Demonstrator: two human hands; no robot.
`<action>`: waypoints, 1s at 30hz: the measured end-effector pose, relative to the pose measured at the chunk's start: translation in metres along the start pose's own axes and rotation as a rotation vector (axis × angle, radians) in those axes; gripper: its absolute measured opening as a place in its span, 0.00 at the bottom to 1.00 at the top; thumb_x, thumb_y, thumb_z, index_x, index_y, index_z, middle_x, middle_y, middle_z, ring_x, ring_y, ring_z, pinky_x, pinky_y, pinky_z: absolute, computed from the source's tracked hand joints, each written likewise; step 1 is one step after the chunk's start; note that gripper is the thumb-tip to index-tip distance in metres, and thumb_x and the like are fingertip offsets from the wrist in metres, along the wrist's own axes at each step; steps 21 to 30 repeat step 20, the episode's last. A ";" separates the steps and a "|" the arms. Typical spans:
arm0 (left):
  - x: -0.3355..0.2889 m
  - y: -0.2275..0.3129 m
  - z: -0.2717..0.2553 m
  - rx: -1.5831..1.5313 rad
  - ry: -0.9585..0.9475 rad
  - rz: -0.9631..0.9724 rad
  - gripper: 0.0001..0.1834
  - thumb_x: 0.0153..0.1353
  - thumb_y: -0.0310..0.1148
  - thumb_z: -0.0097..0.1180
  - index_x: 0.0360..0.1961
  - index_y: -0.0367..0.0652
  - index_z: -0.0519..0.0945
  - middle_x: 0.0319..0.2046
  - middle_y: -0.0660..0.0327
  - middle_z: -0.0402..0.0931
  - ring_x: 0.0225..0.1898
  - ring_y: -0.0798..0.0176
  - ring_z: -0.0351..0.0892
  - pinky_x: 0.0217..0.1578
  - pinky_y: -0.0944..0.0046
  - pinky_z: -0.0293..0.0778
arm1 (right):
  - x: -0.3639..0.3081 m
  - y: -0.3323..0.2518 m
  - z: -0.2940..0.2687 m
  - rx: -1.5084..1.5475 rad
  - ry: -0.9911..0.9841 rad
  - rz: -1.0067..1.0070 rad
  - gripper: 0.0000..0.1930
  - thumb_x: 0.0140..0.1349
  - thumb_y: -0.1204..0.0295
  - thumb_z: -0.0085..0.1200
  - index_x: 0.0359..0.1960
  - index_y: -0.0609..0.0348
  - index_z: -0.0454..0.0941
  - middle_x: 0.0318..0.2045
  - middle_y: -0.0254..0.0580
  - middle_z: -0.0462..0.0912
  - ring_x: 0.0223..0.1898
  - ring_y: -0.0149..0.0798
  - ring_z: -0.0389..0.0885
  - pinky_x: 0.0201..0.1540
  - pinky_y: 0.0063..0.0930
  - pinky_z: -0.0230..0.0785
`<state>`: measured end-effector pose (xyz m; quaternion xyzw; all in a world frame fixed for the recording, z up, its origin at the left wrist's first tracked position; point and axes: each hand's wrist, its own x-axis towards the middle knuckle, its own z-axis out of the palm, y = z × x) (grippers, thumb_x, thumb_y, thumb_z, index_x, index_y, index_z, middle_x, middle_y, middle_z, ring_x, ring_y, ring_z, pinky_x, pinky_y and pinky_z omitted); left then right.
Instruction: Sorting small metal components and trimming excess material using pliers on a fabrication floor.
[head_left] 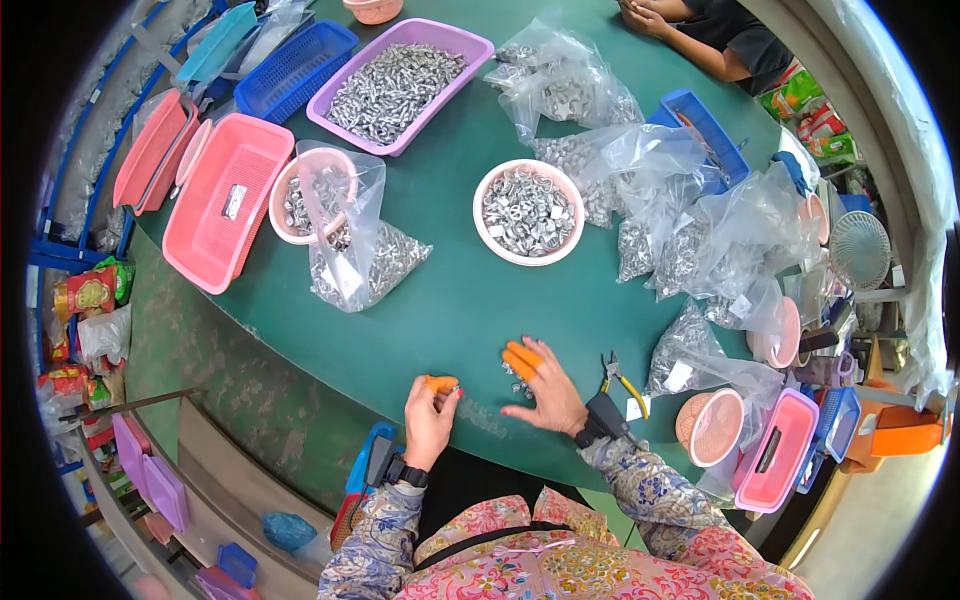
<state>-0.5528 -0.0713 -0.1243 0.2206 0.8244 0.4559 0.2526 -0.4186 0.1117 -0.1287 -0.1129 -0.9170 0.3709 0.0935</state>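
Broadly, a green table (pixel 450 300) carries a purple tray (pixel 480 45) of metal fasteners, a pink bowl (pixel 478 215) of nuts and many clear bags. Near its front edge lies a small pile of metal parts (pixel 520 380); the right hand (pixel 550 395) rests spread over it, orange-capped fingers extended. The left hand (pixel 430 415), just beside, has fingertips pinched together, contents too small to tell. Yellow-handled pliers (pixel 622 380) lie nearby.

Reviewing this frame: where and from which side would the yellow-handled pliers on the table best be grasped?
Grip the yellow-handled pliers by the two handles, coming from the near side with the right hand. The handles point toward the person and the metal nose points away; the small metal parts lie left.
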 end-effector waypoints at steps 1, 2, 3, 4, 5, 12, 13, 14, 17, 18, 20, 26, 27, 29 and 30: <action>-0.001 0.000 0.001 0.002 0.000 -0.001 0.08 0.54 0.23 0.61 0.35 0.30 0.79 0.29 0.58 0.68 0.21 0.66 0.70 0.24 0.67 0.68 | -0.006 -0.002 0.005 -0.063 -0.013 -0.012 0.36 0.52 0.53 0.62 0.61 0.55 0.66 0.61 0.48 0.64 0.66 0.54 0.57 0.68 0.49 0.48; -0.002 0.000 0.003 -0.031 0.008 -0.014 0.08 0.54 0.23 0.61 0.35 0.30 0.79 0.28 0.59 0.69 0.21 0.67 0.70 0.24 0.67 0.69 | -0.008 -0.005 0.007 -0.127 -0.025 -0.023 0.36 0.51 0.53 0.63 0.61 0.53 0.66 0.62 0.49 0.63 0.65 0.54 0.57 0.68 0.49 0.49; -0.003 0.000 0.004 -0.063 0.018 -0.027 0.08 0.55 0.23 0.60 0.34 0.30 0.78 0.28 0.59 0.69 0.21 0.68 0.70 0.24 0.68 0.69 | -0.006 -0.006 0.010 -0.163 0.014 -0.022 0.34 0.51 0.56 0.64 0.59 0.52 0.68 0.60 0.48 0.64 0.64 0.53 0.60 0.65 0.47 0.55; -0.004 0.000 0.004 -0.060 0.019 -0.029 0.08 0.55 0.23 0.60 0.34 0.30 0.78 0.28 0.59 0.69 0.21 0.68 0.70 0.24 0.68 0.69 | -0.002 -0.005 0.012 -0.159 0.013 -0.023 0.34 0.51 0.56 0.64 0.59 0.52 0.68 0.60 0.48 0.64 0.64 0.53 0.60 0.65 0.47 0.55; -0.004 0.001 0.005 -0.066 0.022 -0.032 0.07 0.55 0.23 0.60 0.34 0.30 0.79 0.28 0.60 0.69 0.22 0.69 0.71 0.25 0.68 0.69 | 0.005 0.000 0.015 -0.158 0.050 -0.078 0.30 0.50 0.60 0.64 0.56 0.53 0.71 0.57 0.47 0.67 0.60 0.52 0.63 0.62 0.45 0.59; -0.014 0.000 0.006 -0.075 0.030 -0.079 0.07 0.54 0.23 0.61 0.34 0.30 0.79 0.28 0.61 0.70 0.22 0.71 0.71 0.26 0.70 0.70 | 0.052 0.029 0.017 -0.240 0.159 -0.247 0.09 0.52 0.68 0.62 0.31 0.56 0.77 0.35 0.41 0.73 0.40 0.44 0.73 0.44 0.35 0.69; -0.014 -0.001 0.006 -0.072 0.034 -0.079 0.07 0.54 0.23 0.61 0.34 0.30 0.79 0.28 0.61 0.70 0.22 0.71 0.71 0.26 0.70 0.70 | 0.059 0.032 0.018 -0.252 0.212 -0.307 0.09 0.52 0.66 0.62 0.27 0.55 0.76 0.30 0.39 0.72 0.33 0.43 0.73 0.39 0.34 0.70; -0.015 -0.002 0.006 -0.193 0.008 -0.177 0.08 0.55 0.24 0.60 0.36 0.31 0.78 0.31 0.60 0.72 0.25 0.70 0.74 0.28 0.70 0.72 | 0.064 0.034 0.017 -0.247 0.212 -0.313 0.09 0.52 0.66 0.62 0.27 0.55 0.76 0.30 0.39 0.72 0.33 0.43 0.73 0.39 0.34 0.70; -0.014 -0.002 0.008 -0.440 -0.045 -0.371 0.10 0.58 0.25 0.58 0.41 0.33 0.77 0.37 0.57 0.76 0.29 0.67 0.78 0.33 0.69 0.76 | 0.074 0.037 0.013 -0.307 0.146 -0.300 0.11 0.52 0.64 0.62 0.23 0.54 0.74 0.28 0.39 0.72 0.31 0.42 0.75 0.35 0.34 0.72; -0.011 0.004 0.009 -0.789 -0.097 -0.511 0.13 0.59 0.24 0.55 0.45 0.32 0.74 0.39 0.53 0.77 0.32 0.62 0.79 0.36 0.66 0.78 | 0.075 0.039 0.014 -0.303 0.134 -0.210 0.12 0.52 0.64 0.62 0.22 0.54 0.73 0.27 0.39 0.72 0.29 0.42 0.76 0.32 0.33 0.72; -0.007 0.005 0.011 -1.275 -0.220 -0.654 0.16 0.63 0.27 0.52 0.50 0.33 0.69 0.42 0.47 0.76 0.40 0.48 0.80 0.47 0.57 0.76 | 0.079 0.037 0.015 -0.245 0.120 0.025 0.11 0.54 0.64 0.62 0.20 0.52 0.74 0.26 0.39 0.73 0.29 0.44 0.78 0.30 0.31 0.73; -0.007 0.005 0.011 -1.275 -0.220 -0.654 0.16 0.63 0.27 0.52 0.50 0.33 0.69 0.42 0.47 0.76 0.40 0.48 0.80 0.47 0.57 0.76 | 0.079 0.037 0.015 -0.245 0.120 0.025 0.11 0.54 0.64 0.62 0.20 0.52 0.74 0.26 0.39 0.73 0.29 0.44 0.78 0.30 0.31 0.73; -0.007 0.005 0.011 -1.275 -0.220 -0.654 0.16 0.63 0.27 0.52 0.50 0.33 0.69 0.42 0.47 0.76 0.40 0.48 0.80 0.47 0.57 0.76 | 0.079 0.037 0.015 -0.245 0.120 0.025 0.11 0.54 0.64 0.62 0.20 0.52 0.74 0.26 0.39 0.73 0.29 0.44 0.78 0.30 0.31 0.73; -0.007 0.005 0.011 -1.275 -0.220 -0.654 0.16 0.63 0.27 0.52 0.50 0.33 0.69 0.42 0.47 0.76 0.40 0.48 0.80 0.47 0.57 0.76 | 0.079 0.037 0.015 -0.245 0.120 0.025 0.11 0.54 0.64 0.62 0.20 0.52 0.74 0.26 0.39 0.73 0.29 0.44 0.78 0.30 0.31 0.73; -0.007 0.005 0.011 -1.275 -0.220 -0.654 0.16 0.63 0.27 0.52 0.50 0.33 0.69 0.42 0.47 0.76 0.40 0.48 0.80 0.47 0.57 0.76 | 0.079 0.037 0.015 -0.245 0.120 0.025 0.11 0.54 0.64 0.62 0.20 0.52 0.74 0.26 0.39 0.73 0.29 0.44 0.78 0.30 0.31 0.73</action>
